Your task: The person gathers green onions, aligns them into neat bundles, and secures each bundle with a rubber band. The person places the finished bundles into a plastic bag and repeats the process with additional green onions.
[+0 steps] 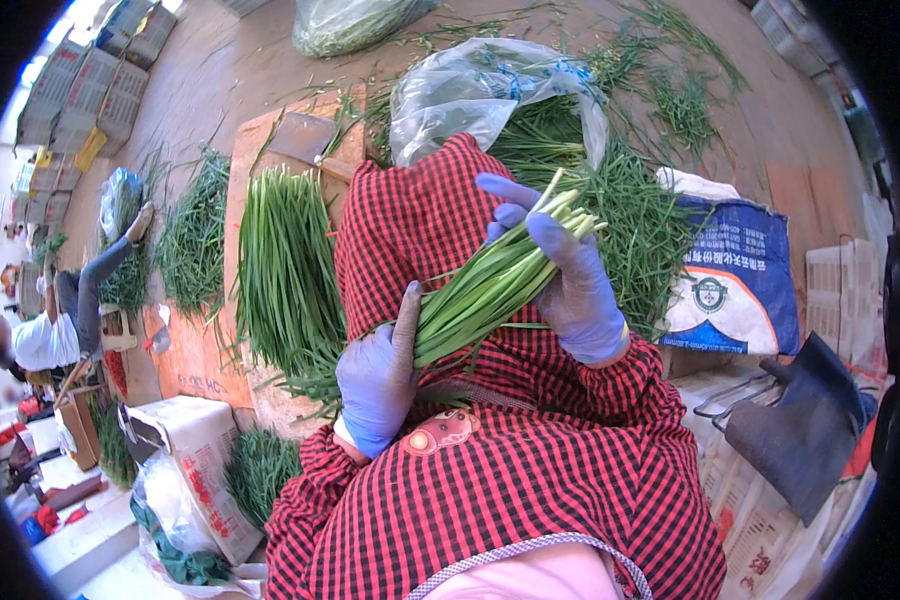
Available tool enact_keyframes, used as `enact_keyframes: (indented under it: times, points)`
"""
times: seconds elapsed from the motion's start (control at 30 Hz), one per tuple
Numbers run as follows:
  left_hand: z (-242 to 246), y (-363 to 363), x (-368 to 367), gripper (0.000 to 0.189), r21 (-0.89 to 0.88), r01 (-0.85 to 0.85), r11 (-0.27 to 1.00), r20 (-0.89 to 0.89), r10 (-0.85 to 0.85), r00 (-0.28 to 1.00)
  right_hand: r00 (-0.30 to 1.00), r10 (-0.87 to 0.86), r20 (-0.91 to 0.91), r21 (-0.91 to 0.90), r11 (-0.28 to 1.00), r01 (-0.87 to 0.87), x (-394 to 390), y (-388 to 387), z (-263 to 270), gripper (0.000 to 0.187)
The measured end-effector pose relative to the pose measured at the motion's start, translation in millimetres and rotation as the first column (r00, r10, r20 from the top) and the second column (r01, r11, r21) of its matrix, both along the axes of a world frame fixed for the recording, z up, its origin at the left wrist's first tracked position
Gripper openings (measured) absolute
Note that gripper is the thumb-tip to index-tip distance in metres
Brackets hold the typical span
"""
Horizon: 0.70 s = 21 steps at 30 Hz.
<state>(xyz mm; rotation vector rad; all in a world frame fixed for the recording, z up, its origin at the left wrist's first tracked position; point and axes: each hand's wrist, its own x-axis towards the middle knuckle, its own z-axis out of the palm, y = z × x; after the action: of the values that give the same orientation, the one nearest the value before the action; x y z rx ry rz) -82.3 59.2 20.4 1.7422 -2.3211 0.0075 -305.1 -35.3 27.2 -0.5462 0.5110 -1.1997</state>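
A bunch of garlic chives (480, 296) lies slantwise over my lap, its pale stem ends at the upper right. My left hand (379, 382), in a bluish-purple glove, grips the leafy lower part. My right hand (581, 292), gloved alike, holds the bunch near the pale ends, with some fingers spread. Beside my left knee, a large bundle of chives (289, 270) rests on a wooden board (255, 150), stem ends aligned. A cleaver (304, 135) with a wooden handle lies at the board's far end.
Loose chives (634, 232) heap up at my right, beside an open clear plastic bag (450, 101) of chives. A blue-and-white printed sack (742, 277) lies farther right. Plastic crates (82, 90) are stacked at far left. Another person (52, 337) sits at left near more chives (195, 232).
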Motion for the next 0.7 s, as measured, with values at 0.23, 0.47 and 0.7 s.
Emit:
enact_keyframes:
  times: [0.23, 0.47, 0.7]
  points:
    - [12, 12, 13, 0.094, 0.116, -0.056, 0.992, 0.03, 0.053, 0.998, 0.998, -0.057, -0.014, -0.108, 0.993, 0.056, -39, -36, 1, 0.045]
    - [4, 25, 54, 0.067, 0.391, -0.064, 0.918, -0.181, 0.144, 0.973, 0.989, -0.133, 0.063, -0.061, 0.989, 0.137, -105, -72, -51, 0.047]
    - [31, 1, 85, 0.063, 0.016, -0.146, 0.989, -0.241, 0.145, 0.96, 0.99, -0.113, 0.084, -0.058, 0.991, 0.118, -107, -77, -51, 0.048]
